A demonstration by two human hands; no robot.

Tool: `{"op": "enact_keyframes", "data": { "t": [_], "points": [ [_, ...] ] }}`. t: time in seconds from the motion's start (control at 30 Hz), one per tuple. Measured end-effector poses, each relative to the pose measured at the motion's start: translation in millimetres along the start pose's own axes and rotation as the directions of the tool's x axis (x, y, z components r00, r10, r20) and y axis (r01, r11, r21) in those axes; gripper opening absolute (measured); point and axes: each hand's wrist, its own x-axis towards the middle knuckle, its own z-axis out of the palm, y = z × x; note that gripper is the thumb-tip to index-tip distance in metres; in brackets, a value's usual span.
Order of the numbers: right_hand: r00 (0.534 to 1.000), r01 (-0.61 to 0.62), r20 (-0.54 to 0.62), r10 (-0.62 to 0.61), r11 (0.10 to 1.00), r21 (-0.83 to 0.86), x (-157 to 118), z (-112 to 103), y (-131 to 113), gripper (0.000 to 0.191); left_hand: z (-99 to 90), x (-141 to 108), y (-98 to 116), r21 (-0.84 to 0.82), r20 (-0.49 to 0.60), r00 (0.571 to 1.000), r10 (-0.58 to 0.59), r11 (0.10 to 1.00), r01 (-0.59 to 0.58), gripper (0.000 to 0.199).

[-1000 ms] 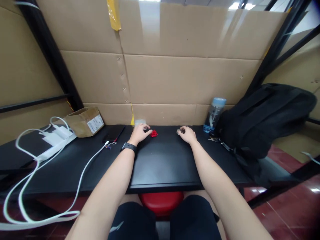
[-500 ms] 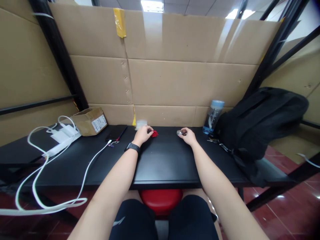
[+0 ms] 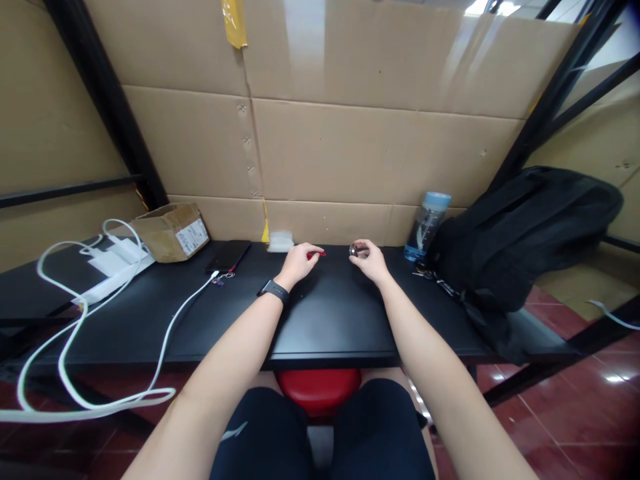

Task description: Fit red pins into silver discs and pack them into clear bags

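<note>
Both my arms reach forward over a black table (image 3: 330, 320) towards its back edge. My left hand (image 3: 299, 264), with a dark watch on the wrist, lies over a small red object (image 3: 317, 254), fingers curled around it; only a red sliver shows past the fingertips. My right hand (image 3: 369, 260) pinches a small round silvery object (image 3: 359, 251) between thumb and fingers, just above the tabletop. A small clear plastic box (image 3: 280, 241) stands just left of my left hand, against the cardboard wall.
A blue-capped water bottle (image 3: 427, 227) and a black backpack (image 3: 520, 233) sit at the right. A phone (image 3: 227, 256), a cardboard box (image 3: 173, 231), white chargers (image 3: 117, 257) and a looping white cable (image 3: 75, 360) lie at the left. A red stool (image 3: 317, 390) is under the table.
My left hand has closed over the red object, hiding most of it. My right hand has raised the silvery object slightly. The view shifted a little.
</note>
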Motion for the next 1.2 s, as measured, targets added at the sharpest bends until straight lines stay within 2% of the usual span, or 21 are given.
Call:
{"op": "enact_keyframes", "data": {
  "t": [0.2,0.37,0.47,0.57,0.7,0.9,1.1,1.2],
  "points": [
    [0.987,0.013,0.156,-0.043,0.982,0.19,-13,17,-28,0.052,-0.1,1,3,-0.064,0.011,0.999,-0.036,0.997,0.037,0.01],
    [0.975,-0.013,0.216,-0.053,0.956,0.294,-19,23,-37,0.054,-1.6,1,7,-0.056,-0.007,0.999,-0.053,0.997,0.052,0.013],
    [0.971,-0.035,0.231,-0.054,0.93,0.365,-21,23,-39,0.057,0.4,1,9,-0.11,-0.002,0.999,-0.051,0.993,0.05,0.012],
    [0.969,-0.054,0.239,-0.056,0.899,0.434,-23,23,-42,0.06,5.9,2,10,-0.201,-0.051,0.998,-0.036,0.979,0.025,0.013],
    [0.97,-0.052,0.23,-0.074,0.866,0.497,-25,25,-47,0.062,15.9,3,11,-0.239,-0.081,0.997,-0.002,0.971,-0.018,0.012],
    [0.976,-0.02,0.2,-0.083,0.885,0.465,-25,26,-50,0.059,22.4,1,12,-0.185,-0.076,0.996,-0.047,0.982,0.032,0.012],
    [0.985,0.016,0.154,-0.083,0.918,0.397,-25,29,-49,0.056,20.8,-1,17,-0.124,-0.068,0.997,-0.035,0.992,0.027,0.011],
    [0.988,0.017,0.132,-0.08,0.906,0.423,-25,31,-48,0.053,21.1,-1,18,-0.127,-0.084,0.996,-0.035,0.992,0.024,0.009]
  ]
}}
